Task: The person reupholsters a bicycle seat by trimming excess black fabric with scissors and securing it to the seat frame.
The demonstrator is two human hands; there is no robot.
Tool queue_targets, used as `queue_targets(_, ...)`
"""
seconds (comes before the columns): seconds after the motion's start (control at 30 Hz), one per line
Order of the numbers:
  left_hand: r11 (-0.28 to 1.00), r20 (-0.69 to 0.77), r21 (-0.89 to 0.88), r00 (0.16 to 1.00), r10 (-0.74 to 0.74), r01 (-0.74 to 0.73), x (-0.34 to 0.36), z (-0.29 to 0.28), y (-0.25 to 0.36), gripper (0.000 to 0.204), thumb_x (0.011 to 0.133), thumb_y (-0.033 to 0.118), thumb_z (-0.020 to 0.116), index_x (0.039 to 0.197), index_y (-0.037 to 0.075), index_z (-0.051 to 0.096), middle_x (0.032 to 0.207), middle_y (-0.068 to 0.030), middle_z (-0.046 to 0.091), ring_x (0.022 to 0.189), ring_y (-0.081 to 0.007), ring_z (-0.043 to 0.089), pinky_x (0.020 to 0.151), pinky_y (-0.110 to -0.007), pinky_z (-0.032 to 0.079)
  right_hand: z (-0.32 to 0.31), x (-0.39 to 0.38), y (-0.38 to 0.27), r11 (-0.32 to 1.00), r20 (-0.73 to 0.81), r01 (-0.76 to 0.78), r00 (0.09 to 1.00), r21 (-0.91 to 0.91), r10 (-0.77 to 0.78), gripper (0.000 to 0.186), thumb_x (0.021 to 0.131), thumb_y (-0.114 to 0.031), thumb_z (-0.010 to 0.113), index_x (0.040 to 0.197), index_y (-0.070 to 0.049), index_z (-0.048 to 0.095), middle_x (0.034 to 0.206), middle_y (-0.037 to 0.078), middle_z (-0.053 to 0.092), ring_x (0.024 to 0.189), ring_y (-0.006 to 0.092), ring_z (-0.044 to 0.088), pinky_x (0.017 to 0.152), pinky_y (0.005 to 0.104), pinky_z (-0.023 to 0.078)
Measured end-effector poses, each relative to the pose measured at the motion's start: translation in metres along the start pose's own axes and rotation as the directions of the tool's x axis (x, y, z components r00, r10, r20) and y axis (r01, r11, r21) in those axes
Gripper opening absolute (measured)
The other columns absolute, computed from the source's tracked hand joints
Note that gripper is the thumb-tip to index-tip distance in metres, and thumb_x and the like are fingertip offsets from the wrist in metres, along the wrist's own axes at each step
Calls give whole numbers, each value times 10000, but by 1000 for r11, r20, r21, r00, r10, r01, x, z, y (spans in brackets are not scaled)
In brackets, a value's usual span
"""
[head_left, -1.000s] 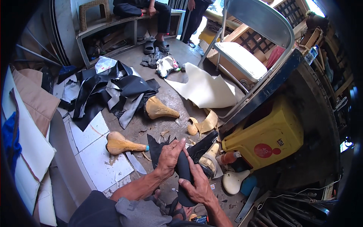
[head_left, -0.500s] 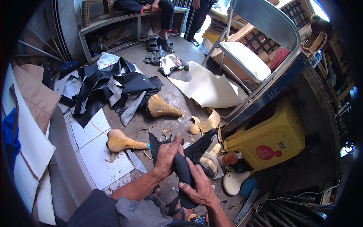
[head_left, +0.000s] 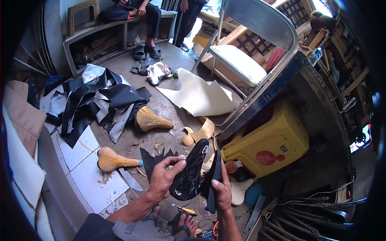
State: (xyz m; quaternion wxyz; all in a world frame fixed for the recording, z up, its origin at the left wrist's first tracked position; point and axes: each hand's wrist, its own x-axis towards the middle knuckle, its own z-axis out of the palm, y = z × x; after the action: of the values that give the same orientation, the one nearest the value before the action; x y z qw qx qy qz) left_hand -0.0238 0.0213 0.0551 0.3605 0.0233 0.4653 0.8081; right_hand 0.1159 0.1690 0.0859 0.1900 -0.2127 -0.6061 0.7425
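Observation:
My left hand (head_left: 164,176) pinches the edge of a glossy black bicycle saddle shell (head_left: 189,173), its hollow-looking face tilted toward me. Upright in my right hand (head_left: 222,188) is a slim matte black saddle-shaped piece (head_left: 213,182), seen nearly edge-on. The two parts are close together, the right one beside the shell; whether they touch is unclear. Behind my left hand lies a jagged black scrap of sheet material (head_left: 152,160). A yellow-brown saddle-shaped form (head_left: 114,160) rests on the white tiles, near a knife blade (head_left: 130,180).
Another saddle form (head_left: 150,119) lies beside heaped black sheet scraps (head_left: 108,96). A cream sheet (head_left: 201,94) spreads before a folding chair (head_left: 245,64). To the right are a yellow plastic stool (head_left: 277,136), a pale saddle (head_left: 241,190) and black tubes (head_left: 297,225). Two people are at the back.
My hands, earlier together around the matte black piece, have moved apart. The left now holds the shell and the right keeps the matte piece. The whole view has shifted.

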Motion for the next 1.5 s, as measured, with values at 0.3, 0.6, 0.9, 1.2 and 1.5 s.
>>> queue_targets(0.3, 990, 126, 37, 982, -138, 134, -7, 9, 2, 352, 954, 100, 749, 1249, -67, 652, 973, -116, 748, 808, -105, 709, 690, -226, 578, -3, 2, 7, 999, 1, 53, 999, -12, -53, 880, 860, -228, 626, 1633, -30, 255, 1383, 139, 573, 1209, 205, 584, 1076, 334, 445)
queue_targets(0.6, 997, 162, 52, 985, -59, 52, -10, 10, -3, 303, 970, 104, 728, 1234, -39, 684, 980, -105, 749, 806, -83, 695, 696, -214, 570, 2, 5, 12, 982, -28, 121, 992, -148, -127, 832, 904, -166, 634, 1620, 15, 252, 1548, 159, 455, 1349, 232, 509, 1154, 336, 369)
queue_targets(0.9, 972, 148, 218, 988, 51, -83, -15, 14, -11, 316, 967, 85, 728, 1244, -47, 652, 1000, -94, 744, 849, -90, 690, 738, -232, 576, 6, 6, 16, 974, -52, 133, 988, -186, -145, 824, 894, -173, 625, 1611, 29, 272, 1548, 159, 442, 1372, 241, 483, 1159, 341, 359)
queue_targets(1.2, 837, 125, 442, 946, 300, -324, -16, 22, -12, 344, 916, 218, 774, 1184, 14, 701, 1082, -158, 709, 972, -254, 723, 854, -347, 556, 9, 2, 15, 894, -90, 181, 967, -410, -237, 849, 875, -201, 629, 1618, 1, 271, 1466, 152, 488, 1314, 243, 514, 1117, 339, 391)
queue_targets(1.5, 712, 164, 572, 907, 387, -407, -28, 25, 3, 335, 922, 214, 760, 1170, -2, 699, 1005, -160, 720, 884, -264, 730, 775, -351, 557, 13, 4, 20, 905, -101, 180, 967, -386, -236, 819, 886, -198, 647, 1603, 8, 309, 1399, 148, 511, 1251, 248, 544, 1096, 352, 414)
